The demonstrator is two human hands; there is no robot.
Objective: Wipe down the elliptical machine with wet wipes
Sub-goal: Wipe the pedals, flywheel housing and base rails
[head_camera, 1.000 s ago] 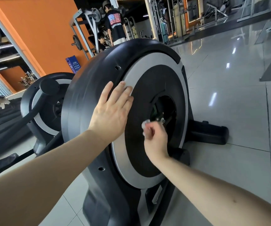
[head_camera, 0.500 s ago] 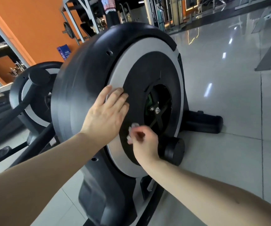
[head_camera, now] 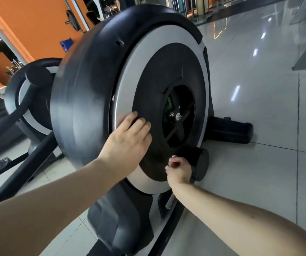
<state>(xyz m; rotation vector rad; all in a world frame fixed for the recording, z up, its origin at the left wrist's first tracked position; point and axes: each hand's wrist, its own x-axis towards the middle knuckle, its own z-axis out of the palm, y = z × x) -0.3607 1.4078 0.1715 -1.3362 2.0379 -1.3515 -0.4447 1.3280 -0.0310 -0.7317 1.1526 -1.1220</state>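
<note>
The elliptical machine [head_camera: 85, 100] is standing on the tiled floor [head_camera: 259, 172] and filling the middle of the view. The left hand [head_camera: 128, 143] is resting on the black disc [head_camera: 154, 85] with its fingers nearly straight, gripping nothing. The right hand [head_camera: 179, 171] is curling tight at the disc's lower edge. We are taking the pale scrap at its fingertips for the wet wipe [head_camera: 173, 157], which is mostly hidden.

We are judging the wipe limp, light and damp, so it is best kept bunched under the fingertips. The housing is looking rigid, smooth and heavy, and should be taking pressure without shifting. We are suspecting the disc can turn, so a bracing hand is making sense.

Obstacles:
- The open hub [head_camera: 179, 116], with its bolt and spokes, is threatening to snag the wipe.
- The round crank cap [head_camera: 200, 161] is crowding the right hand, just beside it.
- A second machine [head_camera: 32, 93] is standing near, to the left.
</note>
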